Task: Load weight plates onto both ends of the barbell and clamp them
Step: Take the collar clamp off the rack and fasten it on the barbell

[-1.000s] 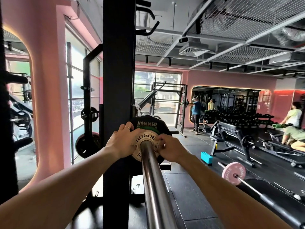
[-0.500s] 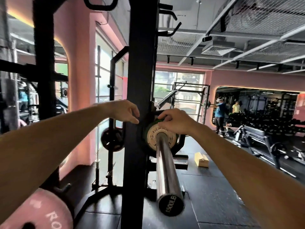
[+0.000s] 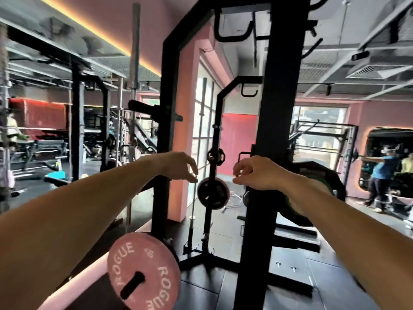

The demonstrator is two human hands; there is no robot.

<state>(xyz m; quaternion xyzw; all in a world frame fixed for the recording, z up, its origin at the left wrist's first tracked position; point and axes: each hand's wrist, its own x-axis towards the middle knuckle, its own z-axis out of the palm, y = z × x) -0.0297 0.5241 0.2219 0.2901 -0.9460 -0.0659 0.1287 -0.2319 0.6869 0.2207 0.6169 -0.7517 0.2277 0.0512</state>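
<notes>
My left hand (image 3: pixel 178 165) and right hand (image 3: pixel 257 173) hang loosely curled, holding nothing; the loaded plate (image 3: pixel 317 193) sits behind the upright (image 3: pixel 263 153) (no clamp visible), so it could slide off.

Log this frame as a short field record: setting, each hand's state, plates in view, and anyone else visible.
setting: gym, black rack upright in front of the camera
left hand: held in the air, fingers loosely curled, holding nothing
right hand: held in the air beside the upright, fingers loosely curled, holding nothing
pink plate: lower left, lettered ROGUE, on a peg
black plate: hanging on a storage post between the hands
loaded plates: dark, green edge, partly hidden behind the right forearm
other person: far right, blue top
</notes>
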